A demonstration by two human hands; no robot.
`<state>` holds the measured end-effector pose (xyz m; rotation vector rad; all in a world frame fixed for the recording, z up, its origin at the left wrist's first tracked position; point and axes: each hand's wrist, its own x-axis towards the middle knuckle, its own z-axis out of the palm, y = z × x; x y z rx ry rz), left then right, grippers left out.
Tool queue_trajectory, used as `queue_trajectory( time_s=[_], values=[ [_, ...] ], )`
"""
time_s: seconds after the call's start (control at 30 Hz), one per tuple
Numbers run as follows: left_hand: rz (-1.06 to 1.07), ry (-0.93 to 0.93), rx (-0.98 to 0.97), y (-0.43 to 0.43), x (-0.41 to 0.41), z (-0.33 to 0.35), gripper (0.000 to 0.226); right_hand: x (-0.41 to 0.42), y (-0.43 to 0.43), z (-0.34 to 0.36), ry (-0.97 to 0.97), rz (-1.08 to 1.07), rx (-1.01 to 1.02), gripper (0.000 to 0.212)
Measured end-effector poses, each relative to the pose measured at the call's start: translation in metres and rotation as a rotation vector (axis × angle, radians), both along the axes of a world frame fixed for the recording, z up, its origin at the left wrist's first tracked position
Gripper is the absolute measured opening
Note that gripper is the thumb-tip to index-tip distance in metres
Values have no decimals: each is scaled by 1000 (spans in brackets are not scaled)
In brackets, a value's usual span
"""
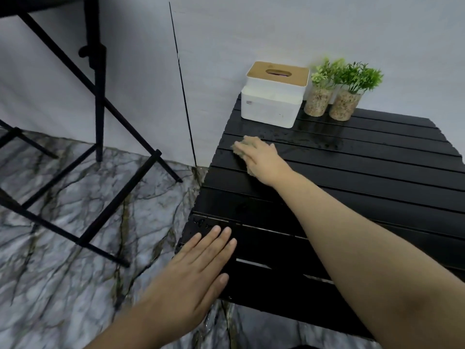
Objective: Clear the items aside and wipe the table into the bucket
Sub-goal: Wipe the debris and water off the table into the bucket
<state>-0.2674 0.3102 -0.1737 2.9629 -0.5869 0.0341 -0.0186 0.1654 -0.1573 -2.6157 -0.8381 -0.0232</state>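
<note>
right hand [261, 157] presses a beige cloth [242, 147] onto the wet slatted table [352, 187] to wipe it, left hand [198, 268] flat and open, steadying the edge.

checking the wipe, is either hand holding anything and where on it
The right hand presses a beige cloth from above; the left hand lies flat, holding nothing.

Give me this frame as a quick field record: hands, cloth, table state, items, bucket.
right hand: pressed flat on the cloth, far left part of the table
cloth: beige, under the right hand
left hand: open, flat on the table's near left corner
table: black slats, wet patches near the tissue box
tissue box: back edge, by the wall
potted plants: two, right of the tissue box
bucket: not in view
</note>
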Motion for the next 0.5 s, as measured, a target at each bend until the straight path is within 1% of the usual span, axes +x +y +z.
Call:
queue_trajectory(
  time_s=[0.03,0.07,0.1,0.17,0.2,0.23,0.27,0.3,0.37,0.4,0.43,0.47,0.5],
  values=[
    [-3,1,0,0,0,-1,51,-4,0,1,13,-50,13,43],
    [-6,3,-4,0,0,-2,51,-18,4,3,13,-2,-6,43],
    [-7,6,-12,0,0,-2,52,-34,8,1,12,123,-20,43],
    [-3,13,-23,-1,0,-2,52,-69,10,-4,10,385,24,43],
    [-4,16,-28,-1,0,-2,51,-75,6,-5,-6,452,43,43],
    [-5,22,-38,-1,0,-2,51,-70,-1,-7,-32,471,47,42],
    [-7,31,-55,-1,-1,-1,51,-58,-10,-7,-41,430,31,42],
    [-7,40,-70,-2,-2,-1,51,-44,-19,-7,-21,333,15,42],
    [1,49,-85,-3,-4,0,51,-19,-37,-4,34,45,46,42],
    [3,46,-88,-3,-4,0,52,-16,-39,-3,38,-60,54,42],
    [0,43,-88,-3,-4,0,52,-21,-35,-3,29,-92,38,42],
    [-7,43,-84,-3,-4,0,52,-34,-29,-5,27,-39,16,42],
    [-13,45,-76,-2,-3,0,53,-49,-21,-7,21,81,8,42]
  ],
)
